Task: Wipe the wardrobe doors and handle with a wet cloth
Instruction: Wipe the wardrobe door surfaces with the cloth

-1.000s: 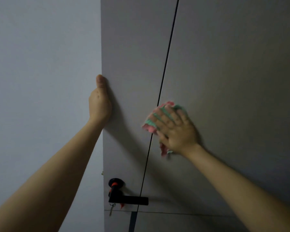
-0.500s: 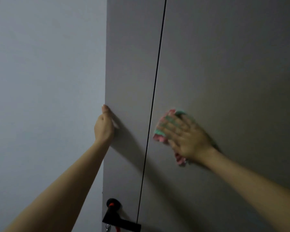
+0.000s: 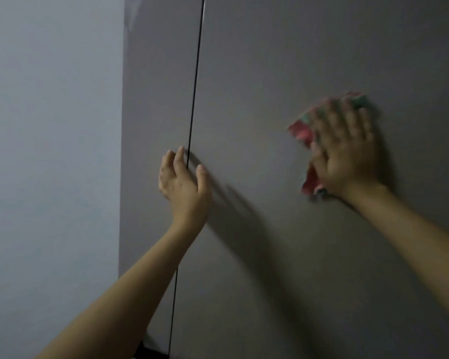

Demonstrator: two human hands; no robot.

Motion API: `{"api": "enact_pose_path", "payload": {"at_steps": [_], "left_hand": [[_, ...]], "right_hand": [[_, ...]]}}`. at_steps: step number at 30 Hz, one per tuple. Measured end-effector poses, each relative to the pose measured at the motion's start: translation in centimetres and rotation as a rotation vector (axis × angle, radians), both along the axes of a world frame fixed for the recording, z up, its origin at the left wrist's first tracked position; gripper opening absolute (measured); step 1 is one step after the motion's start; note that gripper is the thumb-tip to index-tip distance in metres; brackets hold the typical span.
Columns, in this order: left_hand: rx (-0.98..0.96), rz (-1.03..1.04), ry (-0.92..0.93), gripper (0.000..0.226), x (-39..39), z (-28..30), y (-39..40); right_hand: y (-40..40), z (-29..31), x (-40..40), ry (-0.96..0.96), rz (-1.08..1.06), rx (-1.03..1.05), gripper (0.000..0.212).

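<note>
1. On the far left is a plain pale wall (image 3: 49,151). It is smooth and bare.
2. Next to the wall is the narrow left wardrobe door (image 3: 156,86). It is grey and flat.
3. A thin dark gap (image 3: 195,73) runs from top to bottom between the two doors.
4. The left hand (image 3: 183,183) is up in front of this gap. Its fingers are spread and loose, and it grips nothing. The fingertips are at the gap, but I cannot tell if they touch the door. The bare left arm reaches up from the bottom left corner.
5. The hand and arm throw a dark shadow (image 3: 239,216) on the door just to the right.
6. The wide right wardrobe door (image 3: 283,60) fills the rest of the view. It is grey too.
7. The cloth (image 3: 302,132) is on this right door, well apart from the gap. It is pink and green and looks bunched up and blurry.
8. The right hand (image 3: 346,154) lies flat on the cloth with its fingers stretched out, and pushes it against the door. Bits of cloth stick out above the fingers, to the left, and below the palm.
9. The bare right arm comes in from the bottom right corner.
</note>
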State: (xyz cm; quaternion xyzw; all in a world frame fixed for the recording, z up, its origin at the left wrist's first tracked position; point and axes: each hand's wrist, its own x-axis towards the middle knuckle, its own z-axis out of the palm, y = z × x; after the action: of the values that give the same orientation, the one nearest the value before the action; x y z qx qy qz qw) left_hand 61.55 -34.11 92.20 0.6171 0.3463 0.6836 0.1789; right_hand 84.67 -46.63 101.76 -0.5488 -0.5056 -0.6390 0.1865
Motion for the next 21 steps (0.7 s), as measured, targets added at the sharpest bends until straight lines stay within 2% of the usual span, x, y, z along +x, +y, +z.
{"api": "enact_pose_path", "payload": {"at_steps": [2,4,5,6,8,9,11,14,17,19,21], "left_hand": [[-0.003,0.011,-0.007,0.064,1.0,0.4,-0.4],[-0.038,0.019,-0.034,0.067,1.4,0.2,-0.5],[-0.041,0.022,-0.048,0.068,1.8,0.5,-0.6],[-0.046,0.023,-0.057,0.069,2.0,0.6,-0.8],[-0.071,0.023,-0.073,0.07,2.2,1.1,-1.2],[-0.087,0.023,-0.076,0.071,2.3,1.3,-1.4],[-0.112,0.015,-0.084,0.073,2.3,1.8,-1.7],[-0.163,-0.013,-0.112,0.078,2.6,2.6,-2.0],[-0.182,-0.029,-0.152,0.073,2.8,3.5,-2.3],[-0.197,-0.018,-0.178,0.066,3.1,3.9,-2.4],[-0.212,0.005,-0.197,0.065,3.1,4.3,-2.4]], "right_hand": [[-0.2,0.9,0.0,0.151,-0.046,0.193,0.052],[2.0,-1.1,-2.5,0.282,-0.005,0.277,0.054],[3.0,-2.4,-3.4,0.243,0.041,0.231,0.054],[3.6,-4.0,-4.1,0.134,0.079,0.1,0.054],[2.6,-5.7,-3.4,-0.196,0.098,-0.238,0.052],[1.6,-5.1,-2.2,-0.328,0.118,-0.338,0.05],[-0.2,-2.6,0.0,-0.402,0.147,-0.36,0.049],[-1.4,1.5,1.7,-0.129,0.041,-0.077,0.055],[0.9,1.9,-0.8,0.181,-0.009,0.264,0.055],[3.2,-0.1,-3.5,0.218,0.042,0.253,0.055],[4.5,-3.5,-5.1,0.01,0.102,-0.014,0.053]]}}
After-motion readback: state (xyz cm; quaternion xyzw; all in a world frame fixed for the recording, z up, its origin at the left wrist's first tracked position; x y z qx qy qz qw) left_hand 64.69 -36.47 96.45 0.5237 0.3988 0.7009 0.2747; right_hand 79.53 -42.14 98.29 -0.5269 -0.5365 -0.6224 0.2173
